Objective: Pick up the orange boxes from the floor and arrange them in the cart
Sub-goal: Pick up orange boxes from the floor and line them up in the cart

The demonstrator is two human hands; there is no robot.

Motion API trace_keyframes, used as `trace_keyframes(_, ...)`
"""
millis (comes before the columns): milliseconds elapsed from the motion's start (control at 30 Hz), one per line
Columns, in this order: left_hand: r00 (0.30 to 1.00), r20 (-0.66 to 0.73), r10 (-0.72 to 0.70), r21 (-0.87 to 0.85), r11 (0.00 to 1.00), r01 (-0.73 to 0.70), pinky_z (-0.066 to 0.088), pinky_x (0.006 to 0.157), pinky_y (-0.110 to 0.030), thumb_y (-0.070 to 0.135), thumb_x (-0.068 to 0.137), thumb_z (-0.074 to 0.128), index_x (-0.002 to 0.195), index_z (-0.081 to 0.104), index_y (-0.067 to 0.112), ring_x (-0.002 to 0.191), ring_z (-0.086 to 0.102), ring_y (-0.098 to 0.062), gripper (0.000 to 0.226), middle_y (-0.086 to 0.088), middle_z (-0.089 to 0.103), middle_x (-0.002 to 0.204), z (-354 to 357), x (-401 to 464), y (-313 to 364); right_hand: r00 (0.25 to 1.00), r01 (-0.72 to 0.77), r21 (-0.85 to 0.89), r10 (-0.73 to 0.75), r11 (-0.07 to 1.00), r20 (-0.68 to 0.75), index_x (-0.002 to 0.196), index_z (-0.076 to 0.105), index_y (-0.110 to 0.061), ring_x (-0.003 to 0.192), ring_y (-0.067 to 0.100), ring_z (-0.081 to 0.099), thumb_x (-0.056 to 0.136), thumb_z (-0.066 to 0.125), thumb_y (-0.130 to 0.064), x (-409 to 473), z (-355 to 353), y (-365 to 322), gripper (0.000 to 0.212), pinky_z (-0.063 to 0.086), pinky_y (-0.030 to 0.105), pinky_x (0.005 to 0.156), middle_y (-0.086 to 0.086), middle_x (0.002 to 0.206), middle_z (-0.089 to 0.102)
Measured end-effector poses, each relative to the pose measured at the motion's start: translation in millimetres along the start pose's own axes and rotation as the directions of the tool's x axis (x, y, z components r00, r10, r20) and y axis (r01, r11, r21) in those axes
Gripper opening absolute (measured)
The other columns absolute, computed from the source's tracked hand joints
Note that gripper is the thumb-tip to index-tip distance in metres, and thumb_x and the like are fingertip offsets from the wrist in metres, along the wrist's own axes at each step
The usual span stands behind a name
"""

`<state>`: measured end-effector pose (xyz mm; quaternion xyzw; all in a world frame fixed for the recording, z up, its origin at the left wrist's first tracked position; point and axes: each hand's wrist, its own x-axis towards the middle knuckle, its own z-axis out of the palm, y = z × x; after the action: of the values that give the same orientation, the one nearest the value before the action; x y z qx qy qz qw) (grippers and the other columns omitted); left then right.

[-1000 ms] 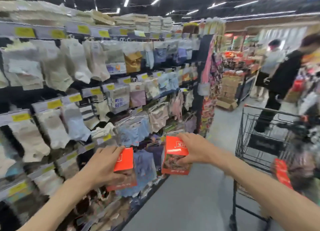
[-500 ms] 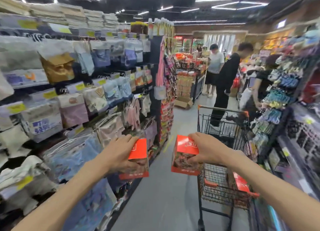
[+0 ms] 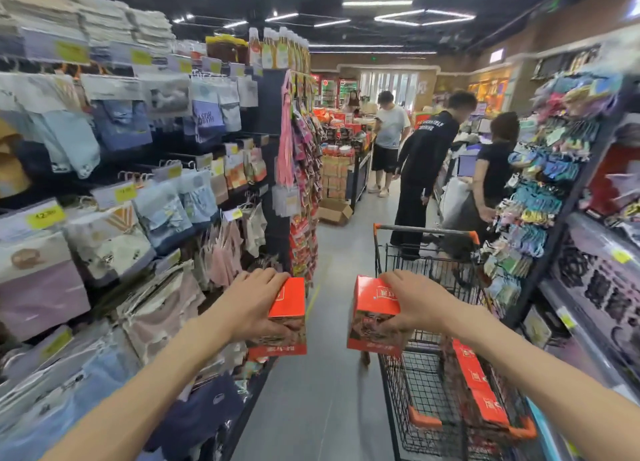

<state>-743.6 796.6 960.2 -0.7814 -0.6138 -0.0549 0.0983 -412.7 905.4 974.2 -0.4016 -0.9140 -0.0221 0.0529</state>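
Observation:
I hold one orange box in each hand at chest height over the aisle. My left hand [image 3: 254, 304] grips the left orange box [image 3: 287, 318] from its left side. My right hand [image 3: 420, 303] grips the right orange box [image 3: 372, 313] from its right side, just left of the cart's near corner. The black wire cart [image 3: 426, 384] with orange corners stands ahead on the right. Several orange boxes [image 3: 479, 388] lie in a row along the cart's right side.
Racks of hanging socks and underwear [image 3: 114, 218] line the left side. A rack of small goods [image 3: 540, 201] and a chiller [image 3: 602, 287] stand on the right. Three people [image 3: 422, 169] stand beyond the cart. A cardboard box [image 3: 334, 211] sits on the grey floor.
My view has swung right from the left racks to the aisle. Both hands, each still holding a box, now sit closer to the cart, which is nearer and more central.

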Motion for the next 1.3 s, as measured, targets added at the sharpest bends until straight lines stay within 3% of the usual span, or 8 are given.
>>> trace_keyframes(267,0.993,-0.001,0.116,-0.019,0.993,-0.116,0.039,0.098,-0.04,0.091,0.061,0.056,0.148,0.029,0.022,0.116,0.048,-0.022,0.115,0.004,0.048,0.127,22.3,135.8,-90.2,0.988,-0.152,-0.03,0.151,0.988,-0.035,0.141,0.04,-0.02,0.106,0.016,0.055,0.06,0.069,-0.079,109.6,0.9,40.3,0.104,0.047,0.033,0.09,-0.006,0.123,0.056)
trace_keyframes(433,0.981,-0.027,0.192,-0.061,0.979,-0.194,0.036,0.098,-0.041,0.085,0.062,0.064,0.148,0.029,0.023,0.122,0.046,-0.023,0.112,0.002,0.047,0.135,42.3,216.2,-118.6,0.97,-0.244,-0.035,0.243,0.969,-0.031,0.13,0.045,-0.023,0.103,0.018,0.056,0.058,0.071,-0.076,163.1,6.5,75.0,0.093,0.049,0.036,0.086,-0.006,0.114,0.056)
trace_keyframes(600,0.957,-0.025,0.288,-0.088,0.953,-0.289,0.035,0.099,-0.038,0.087,0.062,0.061,0.148,0.029,0.023,0.123,0.046,-0.02,0.112,0.005,0.048,0.132,70.4,307.8,-137.4,0.952,-0.306,-0.062,0.306,0.95,-0.02,0.134,0.043,-0.021,0.106,0.019,0.057,0.057,0.068,-0.078,211.5,19.4,126.7,0.099,0.05,0.039,0.09,-0.003,0.121,0.059)
trace_keyframes(800,0.938,-0.002,0.347,-0.103,0.933,-0.346,0.037,0.1,-0.039,0.095,0.055,0.051,0.146,0.029,0.027,0.121,0.048,-0.02,0.115,0.007,0.05,0.13,91.4,418.7,-140.3,0.928,-0.371,-0.032,0.37,0.928,-0.026,0.136,0.042,-0.021,0.106,0.017,0.055,0.06,0.073,-0.073,259.4,23.6,193.8,0.097,0.049,0.036,0.091,-0.005,0.121,0.057)
trace_keyframes(1033,0.884,-0.034,0.466,-0.127,0.875,-0.467,0.037,0.099,-0.036,0.092,0.057,0.057,0.145,0.031,0.026,0.119,0.049,-0.021,0.112,0.005,0.05,0.129,108.0,533.4,-130.2,0.886,-0.464,-0.065,0.464,0.883,-0.017,0.139,0.038,-0.019,0.106,0.019,0.055,0.058,0.071,-0.077,294.7,33.6,265.7,0.105,0.049,0.037,0.091,-0.002,0.121,0.057)
trace_keyframes(1200,0.824,-0.066,0.562,-0.168,0.808,-0.564,0.034,0.108,-0.038,0.092,0.056,0.054,0.148,0.027,0.026,0.126,0.045,-0.021,0.116,0.005,0.047,0.136,126.4,626.5,-104.0,0.82,-0.572,-0.077,0.573,0.817,-0.008,0.14,0.037,-0.019,0.109,0.019,0.054,0.058,0.066,-0.081,303.1,38.0,322.7,0.107,0.048,0.036,0.093,-0.002,0.124,0.055)
trace_keyframes(1300,0.768,-0.085,0.635,-0.174,0.749,-0.639,0.036,0.105,-0.038,0.094,0.054,0.053,0.146,0.028,0.028,0.12,0.046,-0.019,0.116,0.006,0.048,0.131,139.0,679.7,-82.8,0.763,-0.644,-0.083,0.646,0.76,-0.008,0.137,0.038,-0.019,0.106,0.019,0.054,0.059,0.067,-0.08,303.5,43.7,350.7,0.103,0.047,0.034,0.086,-0.002,0.121,0.055)
